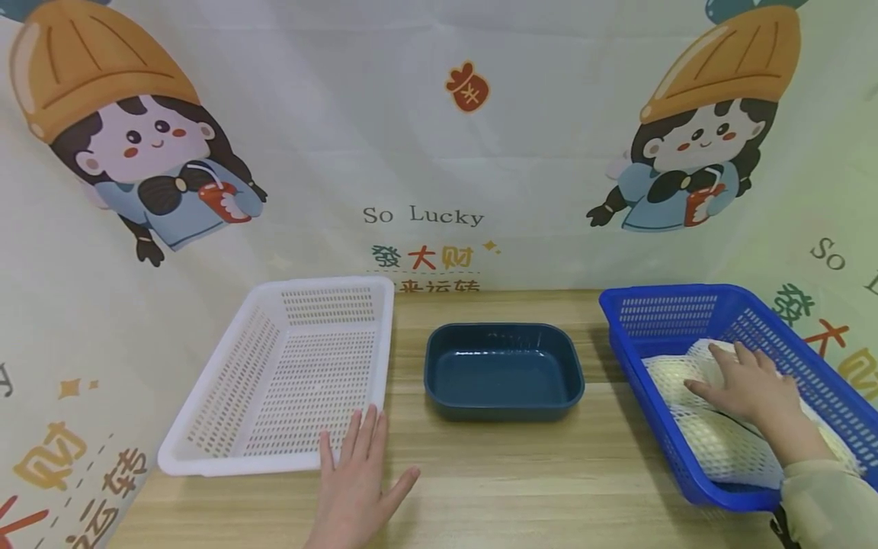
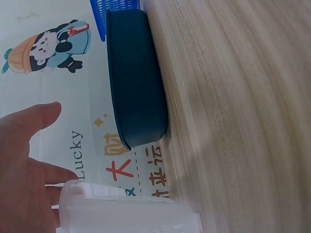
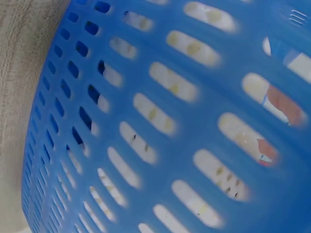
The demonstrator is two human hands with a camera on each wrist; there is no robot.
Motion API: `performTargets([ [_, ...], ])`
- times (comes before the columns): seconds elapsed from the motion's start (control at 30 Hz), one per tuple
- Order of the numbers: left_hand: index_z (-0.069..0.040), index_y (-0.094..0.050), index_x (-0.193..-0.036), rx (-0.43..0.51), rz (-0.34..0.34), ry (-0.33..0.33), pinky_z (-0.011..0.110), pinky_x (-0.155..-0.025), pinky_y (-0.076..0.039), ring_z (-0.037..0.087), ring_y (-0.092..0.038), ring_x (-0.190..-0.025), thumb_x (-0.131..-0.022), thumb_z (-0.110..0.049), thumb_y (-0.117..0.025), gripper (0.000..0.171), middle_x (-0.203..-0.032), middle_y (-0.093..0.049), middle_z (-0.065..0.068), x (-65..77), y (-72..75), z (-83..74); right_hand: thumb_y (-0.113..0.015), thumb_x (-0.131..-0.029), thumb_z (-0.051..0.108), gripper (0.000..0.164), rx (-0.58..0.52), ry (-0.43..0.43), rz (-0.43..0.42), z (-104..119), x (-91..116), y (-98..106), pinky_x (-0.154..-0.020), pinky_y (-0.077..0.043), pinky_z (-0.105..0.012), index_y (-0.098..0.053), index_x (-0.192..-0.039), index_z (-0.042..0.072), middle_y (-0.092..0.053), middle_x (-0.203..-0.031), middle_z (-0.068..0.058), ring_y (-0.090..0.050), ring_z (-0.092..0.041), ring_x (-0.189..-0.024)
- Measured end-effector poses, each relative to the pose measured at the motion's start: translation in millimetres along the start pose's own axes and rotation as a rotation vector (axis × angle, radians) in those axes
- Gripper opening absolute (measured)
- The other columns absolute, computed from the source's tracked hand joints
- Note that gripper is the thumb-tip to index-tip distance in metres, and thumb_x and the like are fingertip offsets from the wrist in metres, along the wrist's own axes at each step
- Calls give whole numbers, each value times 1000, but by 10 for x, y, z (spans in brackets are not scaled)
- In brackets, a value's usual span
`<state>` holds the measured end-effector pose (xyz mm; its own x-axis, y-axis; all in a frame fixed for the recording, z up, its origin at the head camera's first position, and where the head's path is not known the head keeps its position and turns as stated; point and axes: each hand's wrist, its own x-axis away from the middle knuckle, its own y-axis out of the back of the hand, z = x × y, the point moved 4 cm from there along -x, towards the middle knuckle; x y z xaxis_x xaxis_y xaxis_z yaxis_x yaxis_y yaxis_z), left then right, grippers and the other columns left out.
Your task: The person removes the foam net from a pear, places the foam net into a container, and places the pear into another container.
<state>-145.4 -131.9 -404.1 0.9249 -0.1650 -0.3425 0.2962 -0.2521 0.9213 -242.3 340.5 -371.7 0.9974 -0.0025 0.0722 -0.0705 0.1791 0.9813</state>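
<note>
My left hand [image 1: 357,476] lies with straight fingers at the near right corner of a white perforated plastic basket [image 1: 257,463], fingertips over its rim and thumb spread out to the right. At the right, my right hand [image 1: 754,389] reaches into a blue perforated basket [image 1: 744,499]. Its fingers are spread over several pale, rounded things [image 1: 727,450] wrapped in white foam netting, which fill much of that basket. In the right wrist view the blue basket's slotted wall [image 3: 194,111] blocks most of the scene, with the white netting showing through the slots.
Between the two baskets stands a dark teal rectangular dish [image 1: 504,412] with nothing in it. All three containers rest on a wood-grain table [image 1: 494,480]. A printed cloth backdrop [image 1: 549,152] hangs right behind them and along both sides.
</note>
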Motion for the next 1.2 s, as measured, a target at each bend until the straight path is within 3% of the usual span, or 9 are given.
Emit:
performTargets([
  [0.3, 2, -37, -131, -13, -14, -10, 56, -99, -1, 32, -23, -126, -77, -52, -56, 79, -136, -33, 17, 5, 10, -8, -52, -77, 57, 89, -37, -75, 8, -141, 57, -34, -74, -14, -76, -26, -128, -11, -9, -125, -44, -4, -65, -108],
  [0.73, 2, -36, -131, 1, -8, -8, 55, -99, 0, 31, -20, -127, -77, -50, -57, 78, -136, -32, 17, 7, 11, -10, -66, -71, 46, 97, -80, -51, 28, -258, 36, -74, -72, -21, -75, -17, -130, -12, -6, -120, -49, -9, -73, -96],
  [1.2, 2, -37, -131, 10, -3, -1, 55, -99, 1, 31, -19, -128, -78, -50, -58, 77, -137, -32, 16, 15, 17, -7, -70, -68, 37, 90, -66, -40, -42, -234, 37, -78, -68, -26, -72, -24, -125, -14, -19, -111, -46, -18, -71, -93],
])
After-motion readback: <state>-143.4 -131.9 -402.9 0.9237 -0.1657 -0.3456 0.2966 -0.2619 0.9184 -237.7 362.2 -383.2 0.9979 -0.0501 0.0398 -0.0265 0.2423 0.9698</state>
